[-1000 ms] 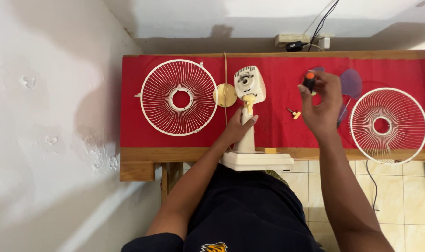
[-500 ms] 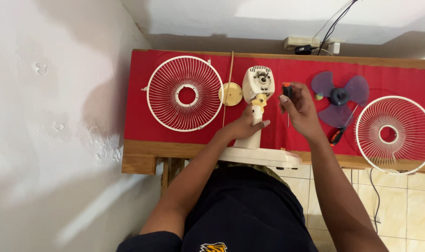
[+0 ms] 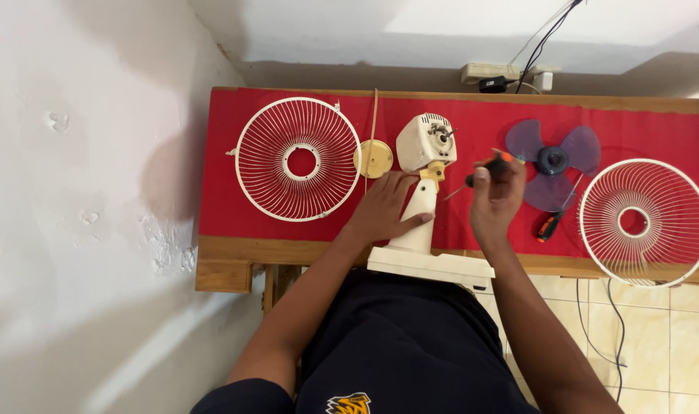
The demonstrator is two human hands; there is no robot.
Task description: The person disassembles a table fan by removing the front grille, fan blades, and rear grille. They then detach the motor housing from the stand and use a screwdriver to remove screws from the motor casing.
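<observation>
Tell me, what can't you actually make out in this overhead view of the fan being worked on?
- Screwdriver tip: too small to tell whether it touches the fan body.
- Its handle: mostly hidden in the right hand.
- Fan stand: partly covered by the left hand.
- Right grille: its lower rim hangs past the table edge.
- Second screwdriver: its tip is lost against the blade.

Right hand (image 3: 496, 201) hides most of screwdriver (image 3: 480, 170); right grille (image 3: 645, 222) overhangs table edge, partly.
</observation>
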